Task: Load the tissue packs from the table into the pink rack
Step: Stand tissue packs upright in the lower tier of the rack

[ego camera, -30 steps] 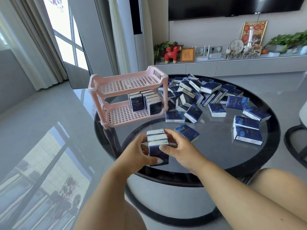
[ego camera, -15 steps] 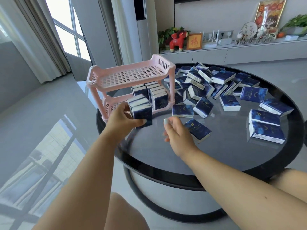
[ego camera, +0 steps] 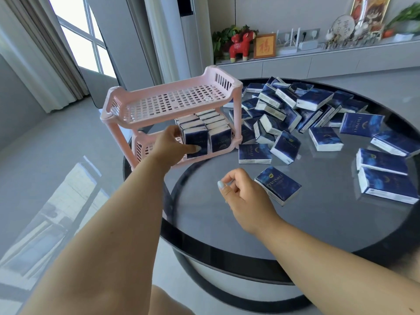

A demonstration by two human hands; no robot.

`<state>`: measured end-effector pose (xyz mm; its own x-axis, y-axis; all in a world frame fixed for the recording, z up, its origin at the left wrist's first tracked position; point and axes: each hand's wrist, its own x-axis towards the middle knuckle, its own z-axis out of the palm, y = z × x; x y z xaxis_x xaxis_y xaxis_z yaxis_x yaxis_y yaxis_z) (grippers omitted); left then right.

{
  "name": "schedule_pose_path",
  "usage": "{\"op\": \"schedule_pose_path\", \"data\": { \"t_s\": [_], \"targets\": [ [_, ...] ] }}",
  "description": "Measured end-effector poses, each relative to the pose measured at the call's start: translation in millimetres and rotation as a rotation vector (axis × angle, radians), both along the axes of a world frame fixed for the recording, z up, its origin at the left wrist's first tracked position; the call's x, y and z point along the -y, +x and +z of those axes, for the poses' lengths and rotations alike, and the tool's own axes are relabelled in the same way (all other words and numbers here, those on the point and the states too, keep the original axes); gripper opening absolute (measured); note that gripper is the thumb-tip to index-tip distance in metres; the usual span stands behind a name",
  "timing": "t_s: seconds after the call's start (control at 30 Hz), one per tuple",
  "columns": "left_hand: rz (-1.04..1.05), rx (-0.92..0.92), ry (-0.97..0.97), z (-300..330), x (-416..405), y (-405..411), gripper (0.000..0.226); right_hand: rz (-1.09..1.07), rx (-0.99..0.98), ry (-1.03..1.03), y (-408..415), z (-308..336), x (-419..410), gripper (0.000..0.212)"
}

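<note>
Tissue packs (ego camera: 197, 142) standing on pink rack (ego camera: 172, 103) lower shelf, gripped by left hand (ego camera: 169, 144); more scattered across round table (ego camera: 318, 223). Right hand (ego camera: 243, 196) loosely curled, holding nothing, above tabletop.

The pink rack (ego camera: 172, 103) is a two-tier slotted plastic thing standing upright at the left edge of the table (ego camera: 318, 223). Its top shelf is bare; the bottom one has navy-and-white tissue packs (ego camera: 219, 138) standing on end in rows. My left hand (ego camera: 169, 145) grips the front-left stack (ego camera: 196, 142) there. Right of the rack, loose packs (ego camera: 286, 110) lie heaped, with a few flat singles (ego camera: 278, 185) nearer me.
</note>
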<state>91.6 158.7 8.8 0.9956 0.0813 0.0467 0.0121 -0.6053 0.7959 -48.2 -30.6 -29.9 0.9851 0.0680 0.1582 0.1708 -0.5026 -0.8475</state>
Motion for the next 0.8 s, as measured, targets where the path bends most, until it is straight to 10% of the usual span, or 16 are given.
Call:
{"op": "schedule_pose_path", "data": {
  "t_s": [0.8],
  "targets": [
    [0.169, 0.081, 0.090, -13, 17, 8, 0.086, 0.021, 0.027, -0.006, 0, 1, 0, 0.015]
  ]
}}
